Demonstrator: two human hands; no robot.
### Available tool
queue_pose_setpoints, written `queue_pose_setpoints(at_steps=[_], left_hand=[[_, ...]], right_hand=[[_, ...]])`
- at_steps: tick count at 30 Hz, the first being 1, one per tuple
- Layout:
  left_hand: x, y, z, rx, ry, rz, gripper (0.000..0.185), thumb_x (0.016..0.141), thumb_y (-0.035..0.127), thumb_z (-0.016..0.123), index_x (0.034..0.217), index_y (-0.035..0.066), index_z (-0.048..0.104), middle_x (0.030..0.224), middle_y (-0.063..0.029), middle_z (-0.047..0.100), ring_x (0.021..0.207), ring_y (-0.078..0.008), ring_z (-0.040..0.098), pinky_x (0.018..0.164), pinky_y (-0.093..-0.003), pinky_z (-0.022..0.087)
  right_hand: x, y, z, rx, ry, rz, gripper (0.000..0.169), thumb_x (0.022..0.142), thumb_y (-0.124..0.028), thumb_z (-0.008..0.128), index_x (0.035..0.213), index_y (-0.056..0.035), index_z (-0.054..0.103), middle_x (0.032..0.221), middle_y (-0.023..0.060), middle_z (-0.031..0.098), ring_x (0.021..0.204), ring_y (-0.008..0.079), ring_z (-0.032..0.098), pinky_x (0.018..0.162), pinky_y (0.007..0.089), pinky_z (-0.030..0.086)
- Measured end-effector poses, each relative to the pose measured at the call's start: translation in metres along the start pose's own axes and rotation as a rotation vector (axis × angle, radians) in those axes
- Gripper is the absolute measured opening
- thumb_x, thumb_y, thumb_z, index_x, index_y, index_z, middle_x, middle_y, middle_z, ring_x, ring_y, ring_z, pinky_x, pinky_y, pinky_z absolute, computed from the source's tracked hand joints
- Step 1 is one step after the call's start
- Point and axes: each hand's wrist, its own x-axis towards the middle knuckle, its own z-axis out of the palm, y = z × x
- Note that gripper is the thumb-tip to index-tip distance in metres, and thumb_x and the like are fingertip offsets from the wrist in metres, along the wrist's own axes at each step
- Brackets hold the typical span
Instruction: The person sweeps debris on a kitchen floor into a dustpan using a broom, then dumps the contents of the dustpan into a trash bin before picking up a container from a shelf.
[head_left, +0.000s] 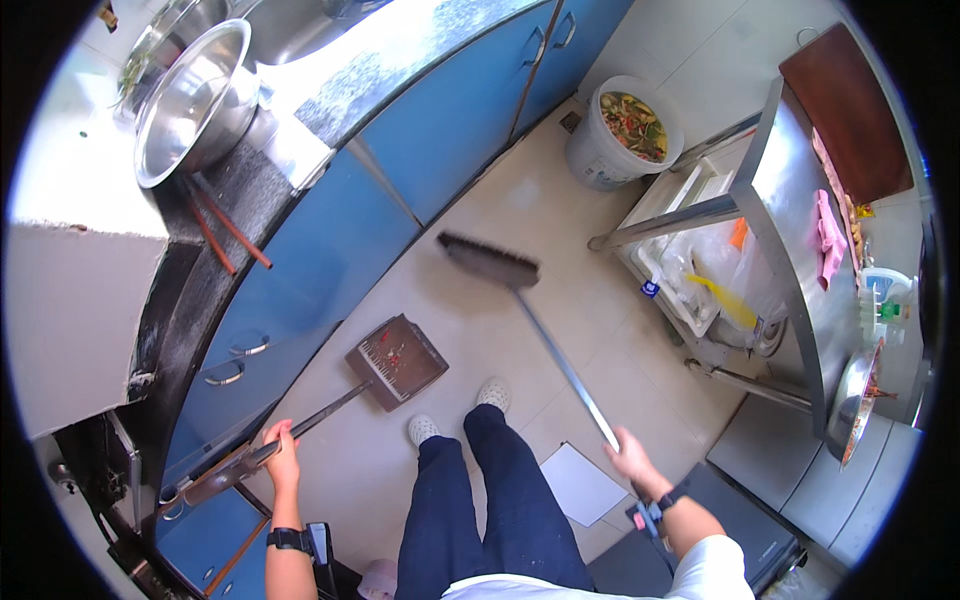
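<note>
My left hand (282, 454) is closed around the dark handle of a brown dustpan (409, 367). The pan lies by the blue cabinets, with a row of comb teeth along one side and small red and pale scraps inside. In my right hand (634, 459) is the metal pole of a broom (564, 360). Its dark brush head (489, 259) is slightly blurred, over or on the tiled floor ahead of my feet, apart from the pan.
Blue cabinets (330, 247) line the left, under a counter with a steel basin (196, 105) and two red-brown sticks (225, 232) jutting out. A white bucket of food scraps (600, 161) stands in the far corner. At right is a steel table (787, 172) with a loaded lower shelf.
</note>
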Motion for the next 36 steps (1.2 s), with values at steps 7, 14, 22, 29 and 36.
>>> queue_pose_setpoints(at_steps=[7, 14, 22, 29, 36], left_hand=[[-0.008, 0.01, -0.005, 0.046, -0.049, 0.144, 0.02, 0.093, 0.014, 0.048, 0.104, 0.004, 0.062, 0.097, -0.004, 0.047, 0.084, -0.0145, 0.053, 0.07, -0.0293, 0.052], [-0.024, -0.02, -0.054, 0.247, -0.056, 0.413, 0.018, 0.087, 0.009, 0.054, 0.101, 0.004, 0.064, 0.084, -0.0079, 0.056, 0.077, -0.0198, 0.056, 0.073, -0.0309, 0.046], [-0.028, -0.079, -0.15, -0.11, -0.06, 0.351, 0.02, 0.089, 0.007, 0.054, 0.107, -0.001, 0.06, 0.099, -0.0085, 0.061, 0.091, -0.0164, 0.061, 0.08, -0.0277, 0.047], [-0.046, -0.11, -0.177, -0.195, 0.038, 0.12, 0.023, 0.09, 0.013, 0.051, 0.109, 0.006, 0.061, 0.098, -0.0035, 0.062, 0.091, -0.0126, 0.059, 0.074, -0.0278, 0.046], [-0.088, -0.137, -0.196, -0.389, 0.203, 0.018, 0.023, 0.089, 0.017, 0.055, 0.108, 0.006, 0.061, 0.102, -0.0052, 0.06, 0.094, -0.0135, 0.057, 0.072, -0.0307, 0.052]], right_hand=[[0.111, -0.111, 0.046, 0.101, 0.06, 0.265, 0.03, 0.085, -0.015, 0.046, 0.11, 0.0001, 0.04, 0.076, 0.0267, 0.062, 0.066, 0.0421, 0.063, 0.058, 0.049, 0.051], [0.036, -0.088, 0.18, -0.308, -0.056, 0.06, 0.023, 0.086, -0.016, 0.04, 0.107, -0.0061, 0.04, 0.086, 0.0271, 0.063, 0.082, 0.0436, 0.062, 0.073, 0.0516, 0.049], [-0.104, -0.043, 0.061, -0.584, -0.116, 0.192, 0.037, 0.082, -0.022, 0.049, 0.118, -0.0123, 0.052, 0.1, 0.0195, 0.064, 0.097, 0.0358, 0.061, 0.084, 0.0453, 0.048], [-0.116, 0.006, 0.028, -0.322, 0.15, 0.364, 0.037, 0.08, -0.022, 0.052, 0.115, -0.0106, 0.053, 0.095, 0.0207, 0.065, 0.082, 0.0353, 0.064, 0.072, 0.044, 0.052], [-0.012, 0.05, 0.149, 0.09, 0.145, 0.448, 0.039, 0.083, -0.014, 0.047, 0.118, 0.0018, 0.039, 0.075, 0.0222, 0.061, 0.056, 0.0295, 0.063, 0.044, 0.0376, 0.05]])
